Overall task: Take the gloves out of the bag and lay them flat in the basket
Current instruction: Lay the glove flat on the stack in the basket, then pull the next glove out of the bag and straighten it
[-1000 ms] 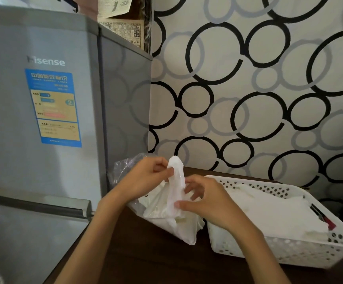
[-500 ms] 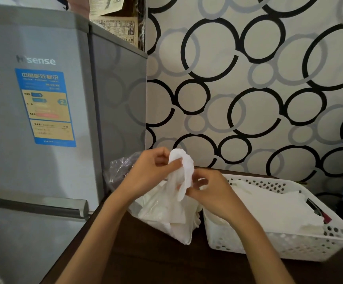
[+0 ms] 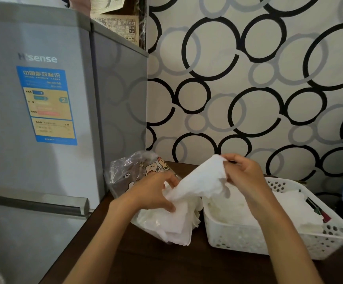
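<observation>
Dark wood tabletop (image 3: 166,263) runs up to a wall papered in black and grey rings, with a grey fridge (image 3: 43,160) hard against its left edge. On it lies a clear plastic bag (image 3: 137,177) printed with cartoon bears, stuffed with white gloves, and just beside it on the right a white perforated basket (image 3: 289,240) with white pieces already lying inside. One white glove (image 3: 201,183) is stretched between the hands above the gap between bag and basket: the right hand (image 3: 246,175) pinches its upper end, while the left hand (image 3: 156,193) has thumb and fingers curled around its lower end at the bag's mouth. It looks thin, limp and very light — likely to crumple, cling or fold on itself rather than hold a shape — so a hold at both ends, as here, should keep it spread for laying flat; a single pinch would probably let it bunch. Slipping seems a small risk, dragging neighbours out of the bag a larger one. Legible writing: "Hisense" (image 3: 37,58) on the fridge door, and below it a blue energy label (image 3: 46,105) in Chinese characters with a "2" — the fine print is too small to read.
</observation>
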Available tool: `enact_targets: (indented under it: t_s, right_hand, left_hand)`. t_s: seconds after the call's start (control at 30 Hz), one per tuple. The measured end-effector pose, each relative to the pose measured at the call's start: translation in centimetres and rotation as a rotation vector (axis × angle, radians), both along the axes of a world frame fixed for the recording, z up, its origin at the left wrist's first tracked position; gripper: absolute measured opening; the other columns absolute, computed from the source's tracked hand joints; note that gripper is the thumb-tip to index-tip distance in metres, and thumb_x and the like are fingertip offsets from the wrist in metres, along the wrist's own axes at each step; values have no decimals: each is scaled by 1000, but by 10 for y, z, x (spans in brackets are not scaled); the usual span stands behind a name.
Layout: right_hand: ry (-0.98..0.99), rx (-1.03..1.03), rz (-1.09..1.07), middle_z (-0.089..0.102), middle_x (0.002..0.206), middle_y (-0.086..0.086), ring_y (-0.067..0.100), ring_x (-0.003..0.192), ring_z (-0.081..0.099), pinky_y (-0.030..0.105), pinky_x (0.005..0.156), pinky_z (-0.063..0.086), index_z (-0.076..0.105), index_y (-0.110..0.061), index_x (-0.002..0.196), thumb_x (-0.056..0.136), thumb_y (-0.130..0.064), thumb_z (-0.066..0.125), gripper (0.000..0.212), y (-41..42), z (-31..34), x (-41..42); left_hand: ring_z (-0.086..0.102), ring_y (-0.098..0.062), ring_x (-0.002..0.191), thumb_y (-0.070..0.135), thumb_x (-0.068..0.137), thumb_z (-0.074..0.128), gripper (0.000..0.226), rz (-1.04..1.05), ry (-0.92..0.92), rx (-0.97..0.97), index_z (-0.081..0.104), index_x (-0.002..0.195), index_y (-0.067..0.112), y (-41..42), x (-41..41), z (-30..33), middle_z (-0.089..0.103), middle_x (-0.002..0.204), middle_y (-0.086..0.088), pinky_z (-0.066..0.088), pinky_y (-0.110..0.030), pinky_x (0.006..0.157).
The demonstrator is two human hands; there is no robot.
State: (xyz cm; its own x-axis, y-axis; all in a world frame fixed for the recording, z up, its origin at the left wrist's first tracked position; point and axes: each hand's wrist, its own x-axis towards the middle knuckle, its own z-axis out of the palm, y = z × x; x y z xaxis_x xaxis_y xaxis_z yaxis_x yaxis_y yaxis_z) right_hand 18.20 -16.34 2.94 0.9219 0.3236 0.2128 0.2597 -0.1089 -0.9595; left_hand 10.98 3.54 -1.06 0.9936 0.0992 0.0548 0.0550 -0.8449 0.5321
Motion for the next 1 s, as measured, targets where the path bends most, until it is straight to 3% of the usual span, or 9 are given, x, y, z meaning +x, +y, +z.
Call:
enact_targets:
  t_s: [0.07,0.2,0.37,0.47,0.6,0.7,0.83,0.93,1.0]
  right_hand:
    - [30,91,-40,70,86,-1,19,88,65,34,80,52,65,-29,86,90,-15,57,17,-5,2,3]
    - [135,197,-3,70,94,2,17,85,65,26,64,50,65,-24,97,93,-16,55,13,-10,4,7]
    - [300,533,186,62,76,4,26,88,58,33,69,49,54,-3,120,94,-15,51,29,-26,7,19]
    - [426,569,342,68,80,4,16,78,66,29,68,56,52,1,128,92,-18,48,42,-28,7,16]
    - [630,630,527,63,121,16,30,112,60,34,70,60,65,0,117,74,-18,66,47,-19,11,5]
    - [619,639,625,71,101,13,24,95,69,33,75,59,76,-1,91,48,-13,84,46,-18,13,1]
    - [489,449,312,70,98,8,16,85,68,32,70,57,74,-9,96,81,-10,60,20,-23,4,11]
    - [254,128,-75,63,118,1,15,104,59,29,81,45,55,-15,125,89,-3,55,38,-31,-4,26]
    - [59,-6,-192,51,135,-4,15,123,47,29,91,38,46,-23,133,86,1,58,54,-35,5,22]
  left_hand:
    - [49,-8,108,26,71,81,51,-3,8,-3,54,114,34,0,0,0,47,111,22,44,-35,97]
    - [48,-8,109,26,71,82,52,-15,29,-10,55,115,33,3,1,0,46,115,19,44,-34,98]
    - [46,-8,112,28,73,81,54,-69,89,64,54,120,35,5,-2,0,46,130,15,42,-33,100]
    - [41,-3,120,41,77,76,69,-155,76,56,43,136,32,-1,-5,9,43,136,17,37,-26,104]
    - [41,15,119,63,83,40,62,-231,26,-298,36,139,39,-17,-13,27,43,136,27,36,-10,101]
    - [58,10,98,63,87,32,40,-226,-5,-582,55,112,42,-24,-14,31,61,107,29,40,-10,92]
    - [68,-18,87,48,86,54,38,-148,-87,-612,76,88,17,-20,-13,33,74,91,0,51,-26,85]
    - [57,-4,56,43,88,60,41,92,-165,-657,75,85,5,-16,-12,38,67,73,-7,45,-8,53]
    - [51,-1,50,43,87,62,37,152,-165,-723,77,84,9,-16,-12,39,65,72,-3,41,-8,48]
